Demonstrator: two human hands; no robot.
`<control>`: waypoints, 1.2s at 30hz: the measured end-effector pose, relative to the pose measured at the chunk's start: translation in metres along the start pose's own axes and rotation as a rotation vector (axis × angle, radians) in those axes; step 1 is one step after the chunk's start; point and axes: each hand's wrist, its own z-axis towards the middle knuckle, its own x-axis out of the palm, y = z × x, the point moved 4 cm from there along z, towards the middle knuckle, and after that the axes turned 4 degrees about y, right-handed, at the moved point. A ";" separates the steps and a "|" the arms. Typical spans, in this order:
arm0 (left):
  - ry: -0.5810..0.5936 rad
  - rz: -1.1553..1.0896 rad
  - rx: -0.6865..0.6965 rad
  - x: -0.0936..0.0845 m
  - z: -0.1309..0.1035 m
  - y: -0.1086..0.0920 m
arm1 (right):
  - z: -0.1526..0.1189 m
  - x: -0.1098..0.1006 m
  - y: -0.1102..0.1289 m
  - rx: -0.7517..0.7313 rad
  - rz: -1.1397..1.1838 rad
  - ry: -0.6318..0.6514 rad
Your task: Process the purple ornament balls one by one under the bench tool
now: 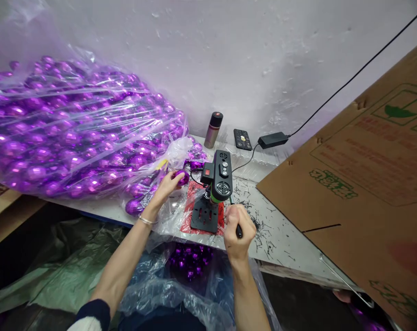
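Observation:
My left hand (167, 186) is closed on a shiny purple ball (182, 178), just left of a small black machine (222, 174) with round vents and a red switch. My right hand (239, 230) is wrapped round a black-ended handle (239, 231) to the right of the machine. The machine's slotted dark base plate (204, 215) rests on a red sheet (187, 216). A large clear plastic bag (91, 124) full of purple balls lies to the left, its gathered end near my left hand.
Behind the machine are a bottle (213, 130), a phone (242, 139) and a black power adapter (273, 139) with a cable. A large cardboard box (360, 184) stands on the right. Dark scraps litter the white table (280, 225). Purple balls (191, 260) sit in plastic below its edge.

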 end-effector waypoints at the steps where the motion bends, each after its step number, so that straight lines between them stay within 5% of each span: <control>1: 0.074 -0.203 -0.044 0.002 -0.012 0.004 | 0.003 -0.001 0.001 0.013 -0.002 0.001; 4: 0.206 -0.566 -0.120 0.010 -0.049 0.018 | 0.010 -0.003 0.005 0.044 -0.015 0.010; 8: 0.211 -0.648 -0.163 0.036 -0.081 0.041 | 0.013 -0.004 0.006 0.054 -0.021 0.018; 14: 0.074 -0.277 0.034 0.082 -0.091 0.061 | 0.012 -0.003 0.007 0.030 -0.040 0.026; 20: 0.021 0.228 0.274 0.090 -0.087 0.053 | 0.010 -0.003 0.008 0.002 -0.034 0.032; 29: 0.038 0.315 0.482 0.114 -0.097 0.046 | 0.003 -0.003 0.005 -0.031 -0.036 0.020; 36: -0.007 0.305 0.548 0.107 -0.097 0.059 | -0.003 -0.003 0.001 -0.041 -0.038 0.041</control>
